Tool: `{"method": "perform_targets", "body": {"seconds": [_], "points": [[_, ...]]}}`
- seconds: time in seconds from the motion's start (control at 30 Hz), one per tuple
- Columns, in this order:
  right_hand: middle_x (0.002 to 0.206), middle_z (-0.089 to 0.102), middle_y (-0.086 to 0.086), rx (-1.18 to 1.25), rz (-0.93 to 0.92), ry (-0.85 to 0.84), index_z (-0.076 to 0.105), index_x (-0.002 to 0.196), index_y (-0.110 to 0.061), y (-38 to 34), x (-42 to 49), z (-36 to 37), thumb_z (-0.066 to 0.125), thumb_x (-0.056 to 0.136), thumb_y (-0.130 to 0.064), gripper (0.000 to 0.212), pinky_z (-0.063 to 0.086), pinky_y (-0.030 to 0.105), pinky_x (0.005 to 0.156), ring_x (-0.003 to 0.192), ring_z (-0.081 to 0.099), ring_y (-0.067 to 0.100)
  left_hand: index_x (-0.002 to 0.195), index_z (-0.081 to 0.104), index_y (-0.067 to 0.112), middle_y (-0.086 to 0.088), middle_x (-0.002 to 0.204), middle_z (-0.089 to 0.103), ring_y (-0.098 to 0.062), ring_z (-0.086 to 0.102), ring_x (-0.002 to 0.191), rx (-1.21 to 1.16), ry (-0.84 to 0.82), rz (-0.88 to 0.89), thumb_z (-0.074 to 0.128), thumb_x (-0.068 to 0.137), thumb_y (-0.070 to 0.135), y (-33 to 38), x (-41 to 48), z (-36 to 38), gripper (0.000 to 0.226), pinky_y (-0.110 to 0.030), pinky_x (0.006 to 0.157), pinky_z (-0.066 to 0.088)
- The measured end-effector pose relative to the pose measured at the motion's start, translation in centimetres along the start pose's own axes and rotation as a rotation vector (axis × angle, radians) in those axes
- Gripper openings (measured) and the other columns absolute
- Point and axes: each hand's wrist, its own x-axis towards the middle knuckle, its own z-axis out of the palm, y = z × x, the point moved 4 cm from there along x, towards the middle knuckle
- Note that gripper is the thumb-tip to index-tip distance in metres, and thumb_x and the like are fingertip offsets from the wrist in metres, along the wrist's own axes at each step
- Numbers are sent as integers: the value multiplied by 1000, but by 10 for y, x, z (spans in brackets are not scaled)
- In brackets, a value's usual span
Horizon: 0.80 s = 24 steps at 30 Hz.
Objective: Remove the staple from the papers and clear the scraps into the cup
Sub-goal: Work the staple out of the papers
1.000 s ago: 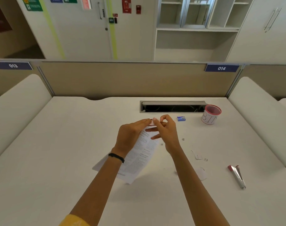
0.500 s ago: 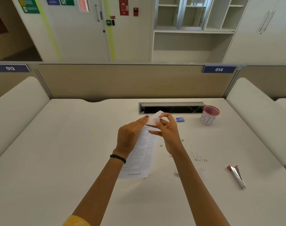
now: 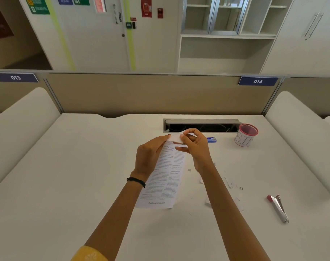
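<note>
papers [image 3: 165, 176]: printed sheets held up off the table [image 3: 85, 185], hanging down between both hands
left hand [image 3: 148, 157]: grip pinched on the top edge of the papers
right hand [image 3: 196, 147]: grip closed on the folded-over top corner, just beside the left one
cup [image 3: 245, 135]: red rim, well off to the right of the right grip
scraps [image 3: 232, 184]: small bits on the table, below-right of the right grip
staple remover [image 3: 278, 208]: further right, past the scraps

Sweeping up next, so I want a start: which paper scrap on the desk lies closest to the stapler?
The scrap just left of the stapler, at the same depth. The other bits lie farther back, toward the cup.
</note>
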Motion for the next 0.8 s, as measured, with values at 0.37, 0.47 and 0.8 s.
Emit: {"method": "perform_targets", "body": {"seconds": [0.37,0.47,0.8], "points": [[102,58,2,7,-145,471,53,112,-7,1,22,-39,53,91,-12,21,49,12,69,83,58,-5,102,64,19,5,85,68,-17,64,68,-217,149,-368,54,93,28,-26,29,-24,16,-31,55,56],[134,41,3,-179,-53,501,40,132,-14,23,29,-51,62,86,-25,52,41,25,94,116,43,8,102,64,20,4,90,69,-17,66,72,-239,202,-396,53,93,28,-32,32,-29,16,-34,58,57],[109,68,3,-254,71,-230,60,110,-12,63,44,-33,62,85,-21,27,57,35,80,95,66,22,95,59,34,25,80,66,-8,63,67,-279,419,-475,53,93,23,-48,40,-44,13,-24,54,53]]}}
